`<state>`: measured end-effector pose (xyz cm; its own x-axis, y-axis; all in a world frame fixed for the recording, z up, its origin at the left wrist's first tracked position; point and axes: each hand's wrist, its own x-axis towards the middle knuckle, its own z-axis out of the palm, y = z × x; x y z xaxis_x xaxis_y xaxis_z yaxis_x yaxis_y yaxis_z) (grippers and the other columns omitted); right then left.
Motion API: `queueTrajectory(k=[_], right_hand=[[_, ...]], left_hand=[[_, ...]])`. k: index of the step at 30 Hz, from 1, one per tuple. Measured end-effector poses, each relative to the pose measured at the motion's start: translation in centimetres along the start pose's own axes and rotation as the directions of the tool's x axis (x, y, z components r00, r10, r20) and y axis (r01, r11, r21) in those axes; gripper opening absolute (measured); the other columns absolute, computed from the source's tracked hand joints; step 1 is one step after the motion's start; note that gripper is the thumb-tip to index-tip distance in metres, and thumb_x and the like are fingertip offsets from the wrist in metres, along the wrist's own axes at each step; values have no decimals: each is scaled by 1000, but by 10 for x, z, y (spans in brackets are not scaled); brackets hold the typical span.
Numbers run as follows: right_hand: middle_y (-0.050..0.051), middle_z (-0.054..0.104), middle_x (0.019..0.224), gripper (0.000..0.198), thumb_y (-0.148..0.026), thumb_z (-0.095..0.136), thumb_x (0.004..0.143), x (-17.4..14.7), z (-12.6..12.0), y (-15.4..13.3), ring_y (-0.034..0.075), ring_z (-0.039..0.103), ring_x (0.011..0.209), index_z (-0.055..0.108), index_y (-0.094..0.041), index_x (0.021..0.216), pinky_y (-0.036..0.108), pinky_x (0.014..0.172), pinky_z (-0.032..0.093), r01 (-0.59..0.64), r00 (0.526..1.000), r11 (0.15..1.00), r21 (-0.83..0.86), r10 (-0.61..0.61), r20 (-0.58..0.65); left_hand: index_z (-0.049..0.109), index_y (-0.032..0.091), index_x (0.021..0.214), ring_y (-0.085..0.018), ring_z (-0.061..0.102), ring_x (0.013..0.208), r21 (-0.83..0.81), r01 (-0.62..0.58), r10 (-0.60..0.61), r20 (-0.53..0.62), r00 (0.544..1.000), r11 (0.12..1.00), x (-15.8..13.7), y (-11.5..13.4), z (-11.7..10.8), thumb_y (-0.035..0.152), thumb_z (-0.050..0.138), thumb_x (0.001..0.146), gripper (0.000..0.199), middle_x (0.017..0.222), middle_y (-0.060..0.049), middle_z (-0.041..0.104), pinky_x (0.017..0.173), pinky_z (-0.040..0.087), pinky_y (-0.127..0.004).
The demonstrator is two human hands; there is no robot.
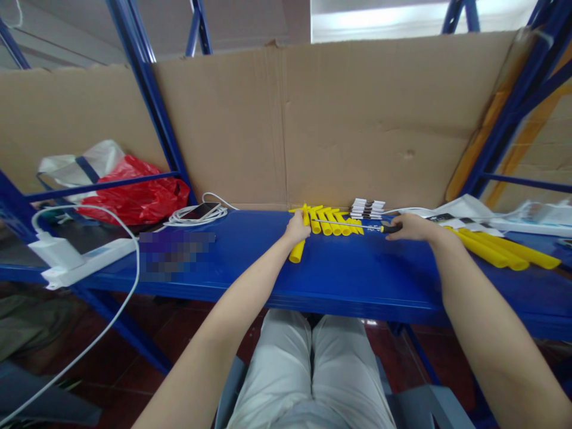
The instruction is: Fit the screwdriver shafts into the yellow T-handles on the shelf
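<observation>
My left hand point(297, 229) is closed around a yellow plastic tube point(296, 252), whose lower end sticks out toward me. In my right hand point(407, 227) is a screwdriver point(388, 229) with a black and yellow handle. Its long metal shaft points left, and the tip comes close to the tube in my left hand. Behind and below the shaft, several yellow tubular pieces point(328, 228) lie side by side in a slanted row. A small stack of white and black pieces point(367, 208) stands just beyond them, against the cardboard.
Longer yellow tubes point(504, 250) lie right of my right forearm. A cardboard panel point(286, 119) backs the blue table point(250, 277). On the left are a phone point(201, 211) with coiled white cable, a red plastic bag point(138, 190) and a power strip point(96, 259).
</observation>
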<state>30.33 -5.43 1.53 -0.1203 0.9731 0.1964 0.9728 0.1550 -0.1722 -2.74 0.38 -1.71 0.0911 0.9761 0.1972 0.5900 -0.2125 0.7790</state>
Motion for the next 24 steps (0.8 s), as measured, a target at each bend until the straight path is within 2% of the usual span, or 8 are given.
queueTrajectory(k=[5,10,14,19,24], right_hand=[[-2,58,55,24,-41,74,64,-5,-2,-11,19,57,57,58,-25,57,32,58,42,-11,989,995,95,-3,147],[-1,60,56,28,-46,74,63,-2,5,-27,20,60,60,57,-24,56,31,59,42,32,977,994,105,-53,205],[0,66,62,30,-52,74,64,5,15,-34,22,62,67,65,-24,62,31,62,44,88,977,993,80,-102,188],[2,74,77,30,-51,74,67,11,25,-46,24,67,77,76,-23,77,31,68,47,116,982,993,2,-115,151],[3,78,84,22,-41,78,66,10,30,-58,24,70,79,77,-24,80,31,70,52,130,981,987,99,-143,131]], left_hand=[[50,21,131,-24,75,101,8,-46,47,-47,998,999,-5,6,-5,4,60,84,52,131,-13,68,86,61,-38],[52,22,131,-27,70,116,33,-160,162,-74,984,987,-6,7,-7,4,60,83,52,134,-12,67,97,57,-41],[52,20,133,-27,67,121,49,-280,282,-53,958,959,-7,6,-5,5,59,83,52,136,-13,66,103,53,-43],[54,16,133,-27,60,131,90,-450,451,4,892,889,-8,7,-3,3,61,82,53,139,-15,64,115,44,-43],[52,16,139,-26,55,137,123,-538,529,99,843,834,-12,10,-1,4,59,84,57,146,-15,59,120,37,-44]])
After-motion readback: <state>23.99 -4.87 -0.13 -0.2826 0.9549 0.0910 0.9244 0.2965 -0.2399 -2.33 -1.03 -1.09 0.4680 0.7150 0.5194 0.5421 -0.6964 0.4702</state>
